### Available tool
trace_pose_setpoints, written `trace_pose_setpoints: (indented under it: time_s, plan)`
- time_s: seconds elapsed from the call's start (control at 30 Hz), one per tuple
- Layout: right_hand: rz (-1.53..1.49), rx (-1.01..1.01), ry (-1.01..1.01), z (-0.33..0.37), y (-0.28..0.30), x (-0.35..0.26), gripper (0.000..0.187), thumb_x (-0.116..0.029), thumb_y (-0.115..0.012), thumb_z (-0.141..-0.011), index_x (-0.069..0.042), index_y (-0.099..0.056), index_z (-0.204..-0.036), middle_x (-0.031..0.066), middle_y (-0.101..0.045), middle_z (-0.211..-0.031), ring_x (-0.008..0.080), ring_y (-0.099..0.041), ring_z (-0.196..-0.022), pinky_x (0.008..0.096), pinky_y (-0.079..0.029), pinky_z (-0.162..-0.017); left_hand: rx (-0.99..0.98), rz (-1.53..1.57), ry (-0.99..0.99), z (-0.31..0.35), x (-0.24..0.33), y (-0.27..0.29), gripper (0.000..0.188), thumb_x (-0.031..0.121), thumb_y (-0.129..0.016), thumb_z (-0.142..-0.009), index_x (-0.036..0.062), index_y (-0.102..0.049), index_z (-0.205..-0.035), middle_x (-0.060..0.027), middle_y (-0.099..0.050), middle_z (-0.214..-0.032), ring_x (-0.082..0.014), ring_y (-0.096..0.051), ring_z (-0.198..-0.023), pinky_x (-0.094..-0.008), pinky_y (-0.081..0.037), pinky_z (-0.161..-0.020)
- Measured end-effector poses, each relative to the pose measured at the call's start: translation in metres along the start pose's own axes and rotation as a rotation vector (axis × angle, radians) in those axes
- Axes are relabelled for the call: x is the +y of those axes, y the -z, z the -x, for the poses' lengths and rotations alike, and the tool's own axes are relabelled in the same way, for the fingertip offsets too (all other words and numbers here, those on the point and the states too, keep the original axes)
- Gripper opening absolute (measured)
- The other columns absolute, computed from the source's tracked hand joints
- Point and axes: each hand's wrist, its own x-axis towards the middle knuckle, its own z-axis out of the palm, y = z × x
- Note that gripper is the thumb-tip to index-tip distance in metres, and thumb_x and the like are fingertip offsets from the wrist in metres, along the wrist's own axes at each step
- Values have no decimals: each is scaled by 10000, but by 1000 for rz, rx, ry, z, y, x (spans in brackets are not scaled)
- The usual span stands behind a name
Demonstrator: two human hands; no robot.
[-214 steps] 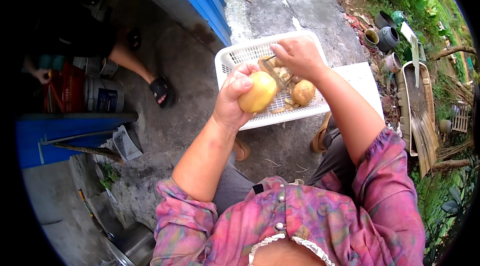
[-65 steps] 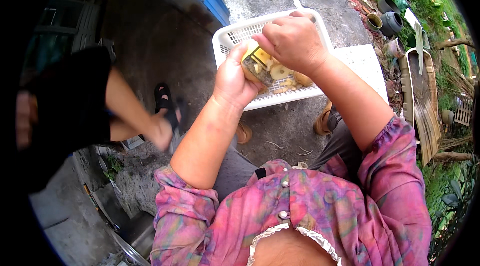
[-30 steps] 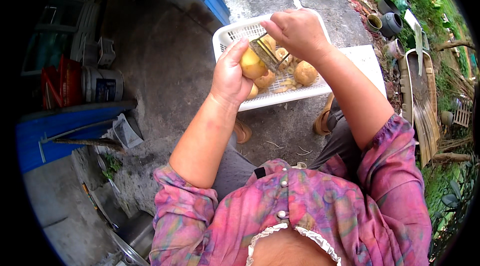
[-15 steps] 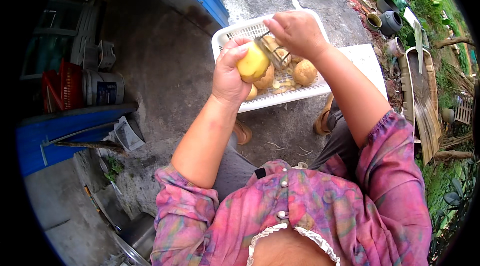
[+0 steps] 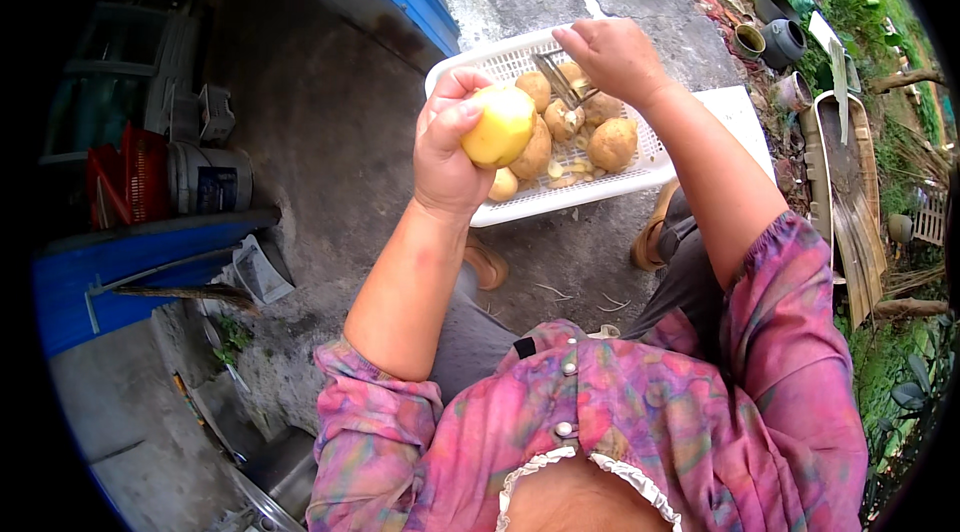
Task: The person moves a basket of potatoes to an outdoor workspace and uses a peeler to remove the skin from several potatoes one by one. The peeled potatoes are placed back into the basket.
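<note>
My left hand [image 5: 450,147] is closed round a large yellow peeled potato [image 5: 501,127], held above the left side of a white plastic basket [image 5: 600,191]. A metal peeler [image 5: 556,75] sits in my closed right hand [image 5: 616,57], over the basket's far right part, apart from the potato. The fingers on its handle are partly hidden behind the back of the hand. Below, the basket holds several brown unpeeled potatoes [image 5: 612,144], a smaller peeled potato [image 5: 503,184] near its left front, and curled peelings [image 5: 572,172].
A white board or stand [image 5: 738,122] juts out at the basket's right. My shoes [image 5: 487,263] are on the concrete just before it. Pots [image 5: 783,42] and a long trough [image 5: 845,192] lie along the right. Red crates [image 5: 140,177] and a white bucket [image 5: 222,178] stand at left.
The peeler has lifted off the potato and moved right with my right hand. My left hand has turned the potato, showing more of its peeled yellow side.
</note>
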Motion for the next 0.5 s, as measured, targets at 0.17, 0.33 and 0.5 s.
trace_pose_setpoints:
  time_s: [0.17,0.33,0.5]
  plan:
    - [-109,-38,166,7,24,-48,375,-368,-465,-875,-68,-638,-733,146,-636,-725,322,-613,-728,427,-487,-653,107,-21,6,-1,-1,2,278,204,-578,-741,20,-513,-939,-105,-607,-886,-174,-607,-808,-286,-493,-767]
    - [125,-13,234,4,10,-26,356,-361,-450,-885,-97,-654,-759,117,-655,-747,284,-633,-723,426,-498,-657,7,-7,64,1,-6,4,276,210,-581,-739,21,-522,-932,-98,-606,-871,-173,-608,-784,-279,-507,-722]
    - [6,-12,-36,0,5,-3,416,-400,-418,-900,-84,-663,-783,126,-654,-752,298,-629,-740,427,-495,-689,93,87,66,0,3,2,246,194,-539,-784,16,-526,-953,-111,-597,-930,-203,-600,-851,-312,-500,-776]
